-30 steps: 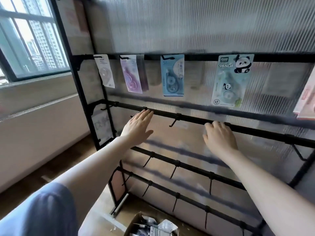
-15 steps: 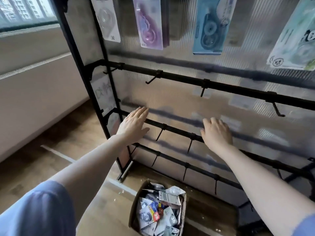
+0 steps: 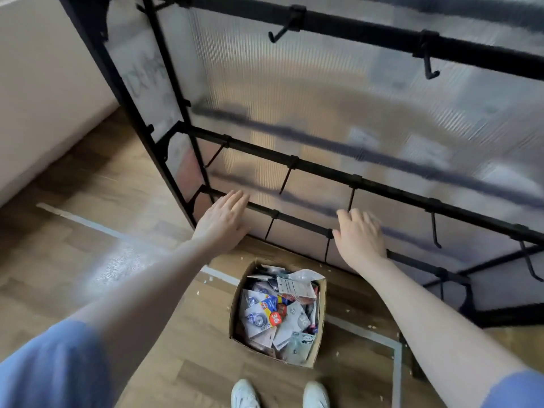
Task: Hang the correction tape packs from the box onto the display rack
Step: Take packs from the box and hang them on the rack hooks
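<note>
Both hands, left (image 3: 223,220) and right (image 3: 360,238), empty, grip flat open before the rack (image 3: 379,187) above the box (image 3: 321,319)

Rack (image 3: 323,172) cut off by top and right edges; upper rails out of view. Ribbed panel (image 3: 294,98) blurs whatever is behind it: only vague shapes. Packs (image 3: 276,316) in box (image 3: 321,325) jumbled, lower ones buried; print too small to read but "36" sticker. Left hand (image 3: 223,219) motion-blurred. Right hand (image 3: 359,240) covers part of lowest rail; fingers' tips hidden. Shoes (image 3: 279,394) and both sleeves cut by bottom edge.
</note>
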`<state>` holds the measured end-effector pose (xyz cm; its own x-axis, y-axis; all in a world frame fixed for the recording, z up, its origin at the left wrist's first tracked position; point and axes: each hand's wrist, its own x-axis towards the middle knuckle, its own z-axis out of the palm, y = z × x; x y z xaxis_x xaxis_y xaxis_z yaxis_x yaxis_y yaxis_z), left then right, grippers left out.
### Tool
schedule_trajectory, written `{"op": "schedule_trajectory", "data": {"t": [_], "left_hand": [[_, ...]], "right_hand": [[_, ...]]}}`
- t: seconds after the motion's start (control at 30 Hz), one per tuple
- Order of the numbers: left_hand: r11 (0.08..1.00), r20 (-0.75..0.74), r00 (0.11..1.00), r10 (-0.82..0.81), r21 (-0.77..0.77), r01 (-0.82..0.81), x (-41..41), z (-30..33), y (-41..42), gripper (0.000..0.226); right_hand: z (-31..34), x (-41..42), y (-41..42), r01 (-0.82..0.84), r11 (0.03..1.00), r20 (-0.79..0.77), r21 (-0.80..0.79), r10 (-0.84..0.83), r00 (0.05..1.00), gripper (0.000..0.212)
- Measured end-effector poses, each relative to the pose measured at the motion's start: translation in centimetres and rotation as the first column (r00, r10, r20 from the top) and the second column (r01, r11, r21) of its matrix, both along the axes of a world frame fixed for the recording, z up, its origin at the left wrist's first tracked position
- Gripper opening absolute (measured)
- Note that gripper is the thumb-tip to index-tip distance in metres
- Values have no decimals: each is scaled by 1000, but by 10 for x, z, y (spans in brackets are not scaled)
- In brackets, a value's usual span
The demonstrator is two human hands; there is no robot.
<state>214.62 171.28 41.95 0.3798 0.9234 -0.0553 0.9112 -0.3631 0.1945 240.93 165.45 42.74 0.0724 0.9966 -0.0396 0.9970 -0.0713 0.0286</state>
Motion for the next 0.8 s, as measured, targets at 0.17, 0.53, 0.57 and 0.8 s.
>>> {"op": "schedule_trajectory", "data": {"t": [0.17,0.53,0.57,0.8], "left_hand": [[994,3,1000,2,-111,-2,2,-66,-11,73],[944,-38,998,43,-324,-53,6,-191,-40,70],[939,-47,998,45,-338,-58,6,-204,-42,71],[899,-70,998,11,-436,-40,9,-302,-66,72]], "right_hand": [[-64,-1,-2,-44,994,-36,-103,41,999,38],[-191,9,-11,-53,946,-11,-320,53,999,39],[-203,9,-13,-57,939,-6,-339,58,998,38],[-301,17,-44,-71,867,-2,-494,81,997,39]]}}
